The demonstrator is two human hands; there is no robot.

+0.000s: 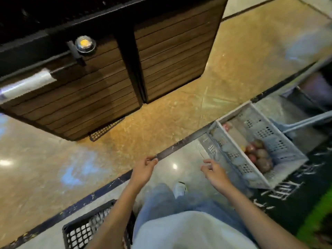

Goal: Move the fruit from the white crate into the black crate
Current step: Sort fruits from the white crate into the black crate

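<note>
the fruit (258, 155) sits in the white crate (280, 141) by the floor's (179, 123) right edge, black crate (80, 230) at the near edge, left hand (145, 169) and right hand (216, 174) both loose and empty

head view, single entry. mount: worn on the person's head, wide-angle, straight lines bowed at the edges. facing: forward and steeply down onto the floor (161, 126). range: close; left hand (145, 168) and right hand (215, 174) sit low centre, white crate (280, 141) at right, black crate (84, 230) cut by the bottom edge, wooden cabinet (170, 51) fills the top left.
</note>
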